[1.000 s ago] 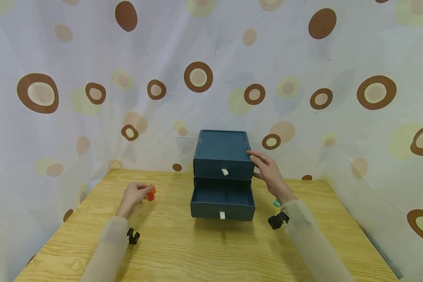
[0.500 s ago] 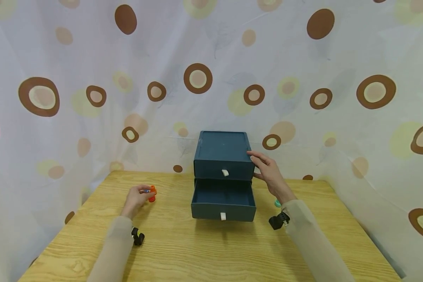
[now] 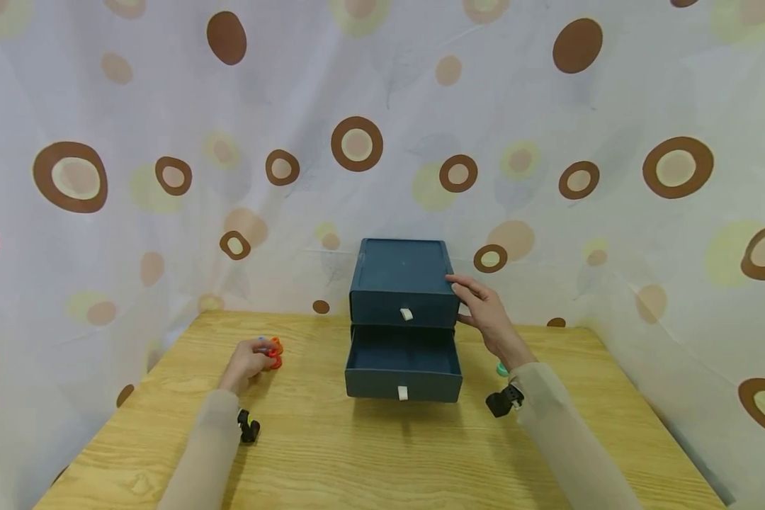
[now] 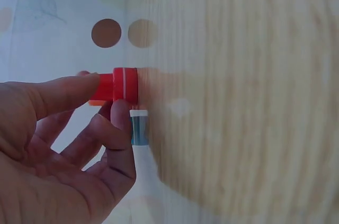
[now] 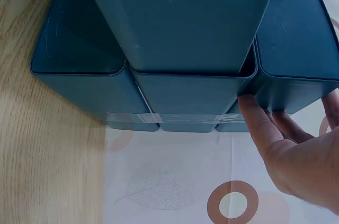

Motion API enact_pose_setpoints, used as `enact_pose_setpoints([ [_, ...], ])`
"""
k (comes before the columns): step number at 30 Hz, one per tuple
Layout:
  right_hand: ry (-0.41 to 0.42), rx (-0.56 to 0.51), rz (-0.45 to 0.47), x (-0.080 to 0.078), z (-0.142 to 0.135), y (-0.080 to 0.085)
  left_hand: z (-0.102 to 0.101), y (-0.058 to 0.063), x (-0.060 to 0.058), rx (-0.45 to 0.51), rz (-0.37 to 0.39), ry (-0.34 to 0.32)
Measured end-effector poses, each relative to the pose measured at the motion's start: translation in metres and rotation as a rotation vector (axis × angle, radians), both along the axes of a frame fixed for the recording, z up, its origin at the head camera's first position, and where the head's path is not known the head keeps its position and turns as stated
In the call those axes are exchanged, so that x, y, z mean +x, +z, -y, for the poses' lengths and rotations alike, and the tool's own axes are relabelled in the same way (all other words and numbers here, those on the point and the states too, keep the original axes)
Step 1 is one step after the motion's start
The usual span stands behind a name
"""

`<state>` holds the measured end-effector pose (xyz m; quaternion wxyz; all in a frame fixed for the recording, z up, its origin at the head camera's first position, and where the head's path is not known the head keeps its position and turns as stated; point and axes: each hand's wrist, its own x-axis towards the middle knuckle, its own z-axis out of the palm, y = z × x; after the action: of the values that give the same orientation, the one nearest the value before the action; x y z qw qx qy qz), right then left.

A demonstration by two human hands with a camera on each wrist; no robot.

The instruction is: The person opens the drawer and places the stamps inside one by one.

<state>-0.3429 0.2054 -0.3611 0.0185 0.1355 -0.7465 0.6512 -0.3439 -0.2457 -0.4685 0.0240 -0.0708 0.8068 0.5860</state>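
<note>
In the left wrist view my left hand (image 4: 69, 144) pinches a small red stepped cylinder (image 4: 125, 85), like a toy stamp, its thumb on the narrow part and fingertips at the wide base. A blue piece with a white end (image 4: 139, 128) shows beside the fingertips. Just behind the red one, in the head view, sits an orange piece (image 3: 277, 345). At the right, my right hand (image 3: 489, 317) rests against the upper side of a dark blue drawer cabinet (image 3: 403, 263), fingers extended along its top edge and thumb lower on the side. The cabinet's lower drawer (image 3: 403, 384) is pulled out.
A small green piece (image 3: 501, 369) lies right of the cabinet, near the right wrist. The upper drawer (image 3: 382, 307), with a white pull tab, is pushed in. A patterned curtain (image 3: 395, 85) hangs behind the wooden table (image 3: 357, 460). Clear tape (image 5: 185, 118) runs along the cabinet's side.
My left fingers have shifted slightly down and toward me, onto the red piece, and the orange piece behind has come into fuller view. The right hand and the drawers have stayed put.
</note>
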Motion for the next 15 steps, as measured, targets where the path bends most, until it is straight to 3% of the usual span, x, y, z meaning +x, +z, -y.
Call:
enact_pose_setpoints([
  [8,0.009,-0.008,0.000,-0.0016,0.0017,-0.0024,0.0053,0.0007,0.0053,-0.069,0.053,-0.020],
  [15,0.003,-0.007,-0.012,0.0010,-0.0016,-0.0007,0.0011,0.0069,0.0075,-0.105,0.045,-0.039],
])
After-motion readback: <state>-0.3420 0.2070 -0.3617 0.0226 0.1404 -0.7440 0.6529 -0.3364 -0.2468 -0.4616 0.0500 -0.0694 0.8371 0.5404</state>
